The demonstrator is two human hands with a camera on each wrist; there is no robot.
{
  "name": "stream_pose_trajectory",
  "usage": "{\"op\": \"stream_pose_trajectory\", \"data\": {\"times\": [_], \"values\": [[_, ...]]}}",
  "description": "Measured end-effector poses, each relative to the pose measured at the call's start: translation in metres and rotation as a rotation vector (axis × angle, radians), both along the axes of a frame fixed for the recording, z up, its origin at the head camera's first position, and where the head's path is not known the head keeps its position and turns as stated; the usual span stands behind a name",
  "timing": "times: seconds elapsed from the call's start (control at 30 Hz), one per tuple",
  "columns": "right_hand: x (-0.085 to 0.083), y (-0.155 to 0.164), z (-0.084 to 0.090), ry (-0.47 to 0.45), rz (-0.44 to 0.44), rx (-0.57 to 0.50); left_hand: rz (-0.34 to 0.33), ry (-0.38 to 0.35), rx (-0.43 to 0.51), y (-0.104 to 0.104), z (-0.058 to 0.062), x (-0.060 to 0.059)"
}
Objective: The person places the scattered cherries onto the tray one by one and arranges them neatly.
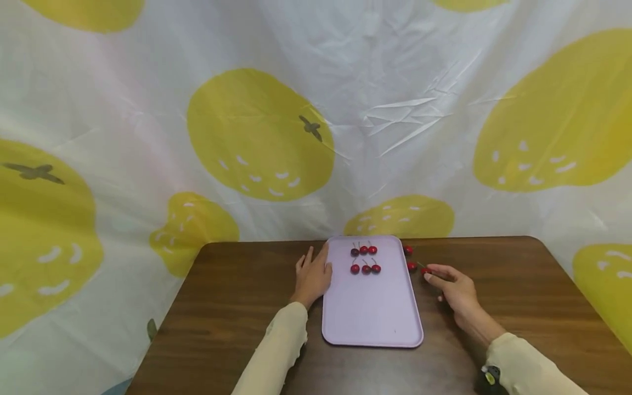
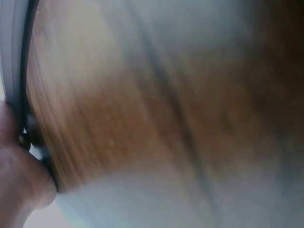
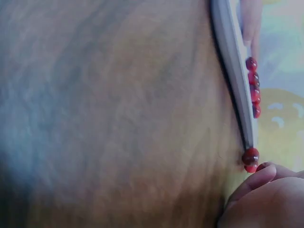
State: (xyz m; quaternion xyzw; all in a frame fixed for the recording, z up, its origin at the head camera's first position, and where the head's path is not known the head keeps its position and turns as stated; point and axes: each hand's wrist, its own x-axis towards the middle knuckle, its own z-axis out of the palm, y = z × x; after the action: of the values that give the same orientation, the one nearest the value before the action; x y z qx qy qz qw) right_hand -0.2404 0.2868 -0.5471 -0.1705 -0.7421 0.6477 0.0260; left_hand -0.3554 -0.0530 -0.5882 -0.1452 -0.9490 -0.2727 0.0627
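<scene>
Cherry pickup: right hand (image 1: 456,288) pinches a cherry (image 1: 425,270) on the table (image 1: 237,296) beside the tray (image 1: 372,312); left hand (image 1: 312,276), fingers straight, steadies the tray. Next, judged: lift into a third row.

Close, sideways view across a brown wooden desk (image 3: 118,114), its grain blurred. A pale tray (image 3: 232,71) shows edge-on as a thin band running from the top toward the lower right. A row of small red cherries (image 3: 254,88) sits on the tray beyond its rim. Two more red cherries (image 3: 250,159) lie on the desk just beside the tray's near end. The right hand (image 3: 261,199) fills the lower right corner, one fingertip (image 3: 254,179) touching the lower cherry. Yellow-patterned cloth (image 3: 282,118) lies beyond.
</scene>
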Motion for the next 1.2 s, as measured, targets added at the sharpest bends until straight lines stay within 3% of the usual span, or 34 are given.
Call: {"op": "stream_pose_trajectory", "data": {"times": [0.17,0.3,0.43,0.6,0.8,1.0,1.2], "values": [[0.002,0.002,0.005,-0.028,0.013,-0.044,-0.002,0.017,0.024,0.001,0.004,0.002],[0.003,-0.011,0.008,0.025,0.023,-0.11,-0.017,0.021,0.027,0.001,0.004,0.005],[0.0,-0.033,0.015,0.094,0.07,-0.102,-0.029,-0.002,0.033,0.002,0.006,0.005],[-0.004,-0.066,0.019,0.157,0.193,0.008,-0.019,0.014,0.021,0.0,0.0,0.001],[-0.009,-0.095,0.019,0.192,0.343,0.228,-0.023,0.016,0.018,-0.001,0.004,0.001],[-0.017,-0.11,0.02,0.231,0.428,0.372,-0.021,0.002,-0.003,0.0,0.008,0.003],[-0.024,-0.117,0.019,0.231,0.433,0.432,-0.012,-0.025,-0.029,-0.001,0.013,0.004]]}}
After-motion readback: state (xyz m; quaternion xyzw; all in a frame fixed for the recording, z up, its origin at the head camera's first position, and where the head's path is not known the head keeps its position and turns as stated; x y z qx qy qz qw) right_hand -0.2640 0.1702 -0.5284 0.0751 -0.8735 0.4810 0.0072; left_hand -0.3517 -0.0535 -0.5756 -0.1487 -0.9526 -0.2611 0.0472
